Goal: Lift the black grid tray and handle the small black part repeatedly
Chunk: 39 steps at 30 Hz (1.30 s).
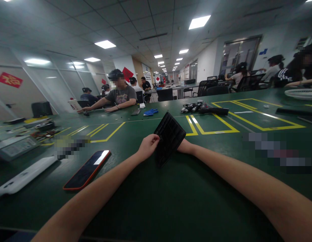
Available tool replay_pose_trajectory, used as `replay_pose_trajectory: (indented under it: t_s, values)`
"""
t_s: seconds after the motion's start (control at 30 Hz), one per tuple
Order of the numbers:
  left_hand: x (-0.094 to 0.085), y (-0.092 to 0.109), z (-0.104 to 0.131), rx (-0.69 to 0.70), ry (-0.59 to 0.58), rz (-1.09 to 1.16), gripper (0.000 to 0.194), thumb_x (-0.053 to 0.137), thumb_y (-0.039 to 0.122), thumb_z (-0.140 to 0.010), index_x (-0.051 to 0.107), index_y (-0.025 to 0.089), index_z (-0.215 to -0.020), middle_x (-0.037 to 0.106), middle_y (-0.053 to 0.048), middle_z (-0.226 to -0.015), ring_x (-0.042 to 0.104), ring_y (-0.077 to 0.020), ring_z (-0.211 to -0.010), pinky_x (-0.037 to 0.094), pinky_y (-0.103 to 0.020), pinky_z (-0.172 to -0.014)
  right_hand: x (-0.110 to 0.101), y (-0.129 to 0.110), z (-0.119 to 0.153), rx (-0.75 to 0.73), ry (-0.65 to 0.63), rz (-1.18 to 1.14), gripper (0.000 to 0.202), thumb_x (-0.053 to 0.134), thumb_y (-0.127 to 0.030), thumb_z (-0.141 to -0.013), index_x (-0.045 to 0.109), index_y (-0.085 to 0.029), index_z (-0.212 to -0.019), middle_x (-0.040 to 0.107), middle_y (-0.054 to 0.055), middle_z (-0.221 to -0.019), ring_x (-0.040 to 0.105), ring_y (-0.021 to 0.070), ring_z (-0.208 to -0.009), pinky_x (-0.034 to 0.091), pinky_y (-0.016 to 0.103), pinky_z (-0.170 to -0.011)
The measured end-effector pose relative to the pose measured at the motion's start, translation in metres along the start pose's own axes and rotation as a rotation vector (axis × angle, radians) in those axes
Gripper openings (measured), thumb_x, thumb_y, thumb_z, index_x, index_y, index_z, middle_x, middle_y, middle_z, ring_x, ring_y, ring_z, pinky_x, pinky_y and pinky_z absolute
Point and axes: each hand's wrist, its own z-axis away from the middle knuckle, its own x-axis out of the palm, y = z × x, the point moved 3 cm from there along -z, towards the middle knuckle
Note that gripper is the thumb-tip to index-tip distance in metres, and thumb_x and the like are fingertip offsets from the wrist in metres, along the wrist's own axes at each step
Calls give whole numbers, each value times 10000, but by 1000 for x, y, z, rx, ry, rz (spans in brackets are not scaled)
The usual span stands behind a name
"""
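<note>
Both arms reach out, and the left hand (148,147) pinches the side of a black, bumpy, boxy thing (170,138), tilted between the hands; the right hand (185,146) is partly hidden behind it, so I can't tell its grip

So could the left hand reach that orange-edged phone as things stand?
Probably yes: the phone lies on the table with nothing on top, though the left hand would likely have to leave the black panel first.
</note>
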Motion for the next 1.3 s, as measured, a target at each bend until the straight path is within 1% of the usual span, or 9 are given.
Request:
replay_pose_trajectory:
  t_s: [0.13,0.23,0.5,0.63,0.8,0.97,1.07,1.17,1.3]
  values:
    - [-5,13,3,307,-64,-341,164,397,184,-846,554,154,-880,559,-65,-827,542,-167,-783,449,-308,-714,1,1,0,-13,11,-2,217,499,-104,-762,674,-175,-870,666,57,-977,582,202,-924,447,372,-902]
    - [-3,13,3,351,-83,-348,193,381,186,-858,542,151,-958,565,-79,-897,540,-175,-836,443,-311,-742,2,2,0,-19,8,1,213,502,-101,-757,674,-168,-863,666,66,-982,581,212,-934,451,386,-897]
    - [6,-6,-8,-32,29,-37,223,474,366,-817,519,164,-737,460,39,-572,445,-106,-522,353,-229,-504,2,1,-1,-76,16,-35,225,497,-93,-749,670,-167,-872,661,76,-1011,581,210,-947,440,402,-916]
    - [6,-3,-8,-60,54,-103,310,444,416,-821,496,170,-641,411,44,-518,401,-108,-499,302,-238,-487,1,1,0,-65,35,-63,215,506,-125,-756,663,-165,-897,657,78,-1014,581,206,-936,453,398,-902]
    - [4,1,-7,-6,27,68,127,514,287,-754,539,166,-786,530,9,-662,485,-109,-578,376,-234,-544,2,2,-1,-68,22,-33,215,489,-134,-771,663,-150,-896,658,94,-1001,583,211,-919,460,402,-886]
    - [6,-12,-10,-423,128,557,92,472,219,-700,421,186,-769,517,18,-631,444,-77,-436,281,-187,-383,1,1,0,-74,9,31,236,483,-165,-794,652,-163,-957,651,85,-1035,556,224,-1011,387,429,-978]
    - [6,-16,-11,-516,128,679,109,477,251,-695,412,189,-756,449,46,-608,393,-62,-414,213,-171,-362,0,2,0,-61,2,50,240,487,-164,-793,653,-165,-965,653,86,-1029,555,230,-1018,366,438,-995]
    - [6,-15,-11,-432,36,545,228,604,310,-651,501,173,-803,404,64,-595,366,-62,-454,231,-179,-401,2,4,0,-59,10,21,252,496,-154,-782,647,-172,-982,650,81,-1039,567,219,-997,385,424,-979]
    - [6,-6,-8,-139,-69,86,414,656,397,-637,566,155,-961,443,37,-650,446,-120,-610,367,-243,-559,6,3,0,-83,-2,9,272,484,-144,-782,637,-189,-1002,647,68,-1053,567,211,-1005,405,402,-959]
